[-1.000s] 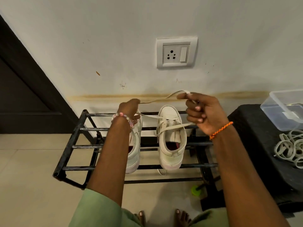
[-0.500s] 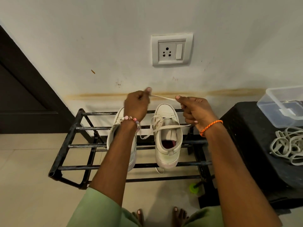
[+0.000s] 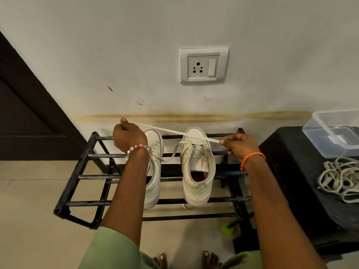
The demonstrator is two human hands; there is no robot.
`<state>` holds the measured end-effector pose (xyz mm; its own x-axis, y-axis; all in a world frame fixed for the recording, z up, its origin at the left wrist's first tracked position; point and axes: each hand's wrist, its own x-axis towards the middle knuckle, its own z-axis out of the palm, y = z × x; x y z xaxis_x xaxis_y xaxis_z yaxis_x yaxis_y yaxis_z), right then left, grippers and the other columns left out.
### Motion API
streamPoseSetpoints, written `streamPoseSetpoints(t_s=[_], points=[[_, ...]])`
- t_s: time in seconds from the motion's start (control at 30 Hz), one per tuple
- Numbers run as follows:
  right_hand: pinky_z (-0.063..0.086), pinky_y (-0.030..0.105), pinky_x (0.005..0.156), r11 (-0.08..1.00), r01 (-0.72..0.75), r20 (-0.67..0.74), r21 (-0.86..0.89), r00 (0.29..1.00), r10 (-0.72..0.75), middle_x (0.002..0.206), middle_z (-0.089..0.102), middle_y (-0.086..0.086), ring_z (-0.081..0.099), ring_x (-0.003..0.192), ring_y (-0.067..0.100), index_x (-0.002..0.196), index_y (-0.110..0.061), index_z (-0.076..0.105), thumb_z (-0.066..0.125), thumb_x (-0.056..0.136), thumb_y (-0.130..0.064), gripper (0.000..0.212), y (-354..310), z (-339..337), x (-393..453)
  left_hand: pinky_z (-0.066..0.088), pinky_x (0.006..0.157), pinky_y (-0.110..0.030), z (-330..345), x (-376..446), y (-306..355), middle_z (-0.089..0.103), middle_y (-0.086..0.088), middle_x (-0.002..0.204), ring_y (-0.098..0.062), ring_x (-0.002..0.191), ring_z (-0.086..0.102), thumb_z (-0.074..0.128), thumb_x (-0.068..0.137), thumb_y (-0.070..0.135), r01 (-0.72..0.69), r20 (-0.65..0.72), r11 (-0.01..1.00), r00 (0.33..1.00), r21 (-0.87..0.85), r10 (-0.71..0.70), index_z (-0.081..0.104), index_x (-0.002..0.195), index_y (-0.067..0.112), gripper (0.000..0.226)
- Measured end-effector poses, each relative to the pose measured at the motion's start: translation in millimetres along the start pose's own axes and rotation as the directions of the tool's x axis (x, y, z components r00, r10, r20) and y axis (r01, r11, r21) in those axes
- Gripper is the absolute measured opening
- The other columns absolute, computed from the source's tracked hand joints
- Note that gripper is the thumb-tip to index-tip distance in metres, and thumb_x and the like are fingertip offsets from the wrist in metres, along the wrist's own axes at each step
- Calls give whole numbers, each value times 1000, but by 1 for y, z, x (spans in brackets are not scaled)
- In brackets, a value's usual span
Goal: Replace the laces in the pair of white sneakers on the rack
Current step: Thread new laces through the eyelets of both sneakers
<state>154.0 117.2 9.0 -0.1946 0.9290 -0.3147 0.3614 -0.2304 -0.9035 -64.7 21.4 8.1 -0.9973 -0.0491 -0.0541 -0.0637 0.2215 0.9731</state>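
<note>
Two white sneakers stand side by side on a black metal rack (image 3: 81, 167). The right sneaker (image 3: 198, 167) is partly laced near the toe; the left sneaker (image 3: 155, 171) is half hidden behind my left forearm. A flat white lace (image 3: 174, 131) runs taut above the sneakers' toes between my hands. My left hand (image 3: 128, 138) grips one end in a fist at the rack's back left. My right hand (image 3: 240, 145) pinches the other end to the right of the right sneaker. More lace hangs loose between the two shoes.
A black stool (image 3: 303, 183) stands right of the rack, carrying a clear plastic box (image 3: 336, 133) and a heap of loose laces (image 3: 342, 177). A wall socket (image 3: 203, 65) sits above. A dark door frame is at the left. A green object (image 3: 227, 229) lies on the floor.
My hands have drawn apart, the left going left and the right going right and lower. The lace between them has stretched out long and straight.
</note>
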Motion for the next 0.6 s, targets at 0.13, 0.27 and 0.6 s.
streamPoseSetpoints(t_s=[0.13, 0.27, 0.6], points=[[57, 20, 63, 988, -75, -38, 134, 996, 81, 96, 63, 19, 63, 77, 18, 100, 8, 66, 55, 86, 12, 18, -3, 2, -1, 35, 65, -21, -1, 0, 2, 66, -16, 104, -23, 90, 60, 35, 102, 26, 62, 1, 995, 998, -73, -62, 59, 107, -1, 36], [58, 29, 73, 924, -122, 11, 362, 992, 126, 95, 60, 23, 63, 88, 32, 103, 16, 59, 54, 85, 17, 19, -14, 4, -10, 37, 97, -40, -2, -10, 8, 43, -12, 130, -29, 119, 46, 51, 91, 18, -23, -1, 989, 1000, 145, 23, 42, 127, 12, 38], [57, 18, 63, 962, 53, 338, 267, 930, -146, 85, 68, 14, 70, 66, 10, 87, 1, 63, 55, 84, 16, 17, -27, 11, -19, 9, 118, -45, 4, -86, -6, 38, -2, 148, -16, 137, 32, 42, 93, 30, -701, 848, 676, 198, -228, 491, 23, 148, 22, 59]])
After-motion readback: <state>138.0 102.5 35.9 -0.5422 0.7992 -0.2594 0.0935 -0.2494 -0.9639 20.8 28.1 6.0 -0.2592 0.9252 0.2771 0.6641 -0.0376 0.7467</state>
